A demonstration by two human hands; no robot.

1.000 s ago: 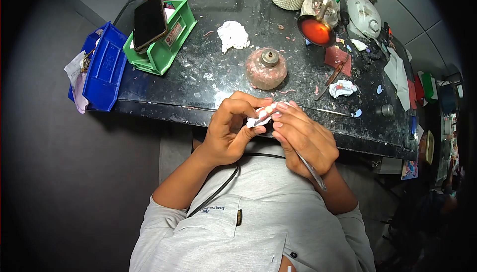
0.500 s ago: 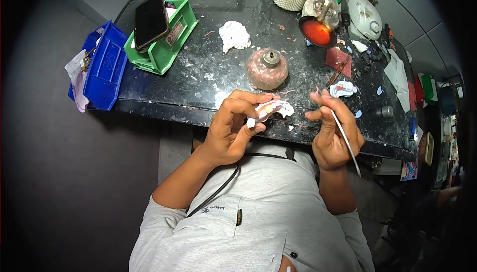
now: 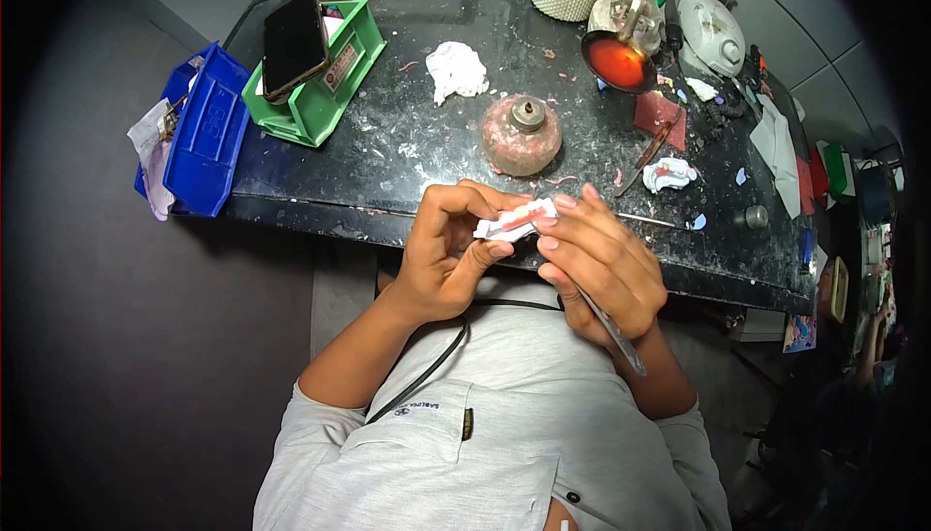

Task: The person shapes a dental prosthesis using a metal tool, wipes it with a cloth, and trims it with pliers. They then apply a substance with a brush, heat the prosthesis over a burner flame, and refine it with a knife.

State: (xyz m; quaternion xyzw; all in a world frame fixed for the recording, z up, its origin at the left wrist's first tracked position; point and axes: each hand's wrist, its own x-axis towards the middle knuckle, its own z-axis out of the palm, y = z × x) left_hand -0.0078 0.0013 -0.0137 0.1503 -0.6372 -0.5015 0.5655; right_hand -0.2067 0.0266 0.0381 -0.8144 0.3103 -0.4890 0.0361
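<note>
My left hand (image 3: 448,252) grips a small white plaster dental model (image 3: 499,231) between thumb and fingers, just above my lap at the table's front edge. A pink wax strip and pale teeth run along its top. My right hand (image 3: 606,264) is closed around a thin metal spatula (image 3: 621,339), whose flattened end points down toward my body. Its other end is hidden by the hand. The right fingertips rest at the right side of the model. Beyond the hands stands a round spirit burner (image 3: 522,138) with a metal collar; I see no flame.
A wax knife (image 3: 652,153), a second plaster model (image 3: 669,174) and a thin tool (image 3: 655,223) lie to the right. Farther back are a glowing orange lamp (image 3: 618,63), a green bin (image 3: 315,95) carrying a phone (image 3: 294,44), and a blue bin (image 3: 206,133).
My right hand has moved left to the model, bringing the spatula along. The model has turned in my left hand and shows its pink strip. The thin tool on the table is now visible.
</note>
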